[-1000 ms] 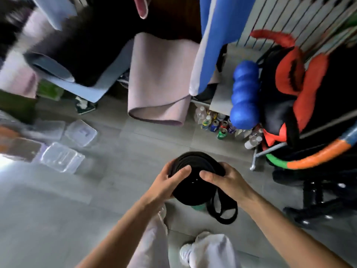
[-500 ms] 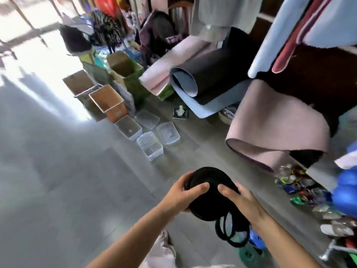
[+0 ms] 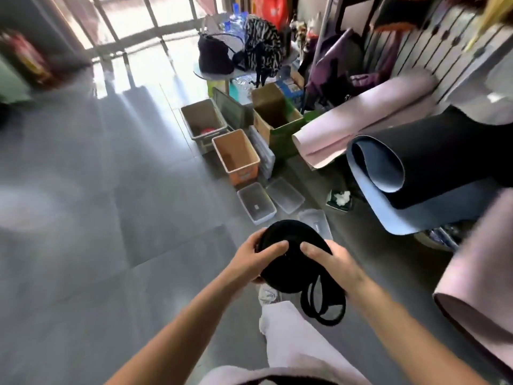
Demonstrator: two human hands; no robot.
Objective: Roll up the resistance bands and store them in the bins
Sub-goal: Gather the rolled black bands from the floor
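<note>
A black resistance band is wound into a thick coil, and I hold it in front of me above the floor. My left hand grips the coil's left side, thumb across the top. My right hand grips its right side. A loose loop of the band hangs down below my right hand. Ahead on the floor stand an orange bin and a grey bin with something red inside. Three clear plastic bins lie just beyond the coil.
Rolled mats, black-and-blue and pink, jut in from the right. A green cardboard box stands behind the bins. A small table with bags is farther back. Grey tiled floor spreads to the left.
My view has swung left, away from the blue roller and black chair, toward the row of bins. Both hands keep hold of the coiled band throughout.
</note>
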